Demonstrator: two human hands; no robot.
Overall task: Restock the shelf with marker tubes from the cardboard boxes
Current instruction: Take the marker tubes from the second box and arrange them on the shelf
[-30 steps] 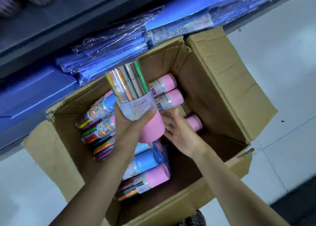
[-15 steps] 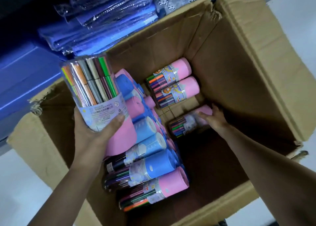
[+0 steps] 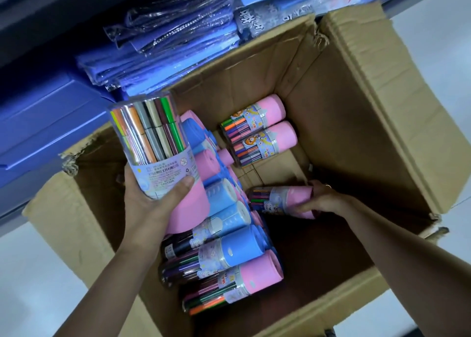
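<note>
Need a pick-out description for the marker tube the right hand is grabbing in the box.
Start at the open cardboard box. On its bare floor, right of the stacked tubes, one pink-capped marker tube lies alone on its side. Only this one has the right hand around its cap.

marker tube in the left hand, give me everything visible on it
The marker tube is a clear plastic cylinder with a pink cap end, packed with markers: yellow, orange, grey, maroon, green among them. A pale printed label wraps its middle, reading CAUTION. The left hand grips it round the label and cap, thumb across the front. It is held above the cardboard box, clear end up and away from the camera, tilted slightly. Nothing else visibly touches it.
</note>
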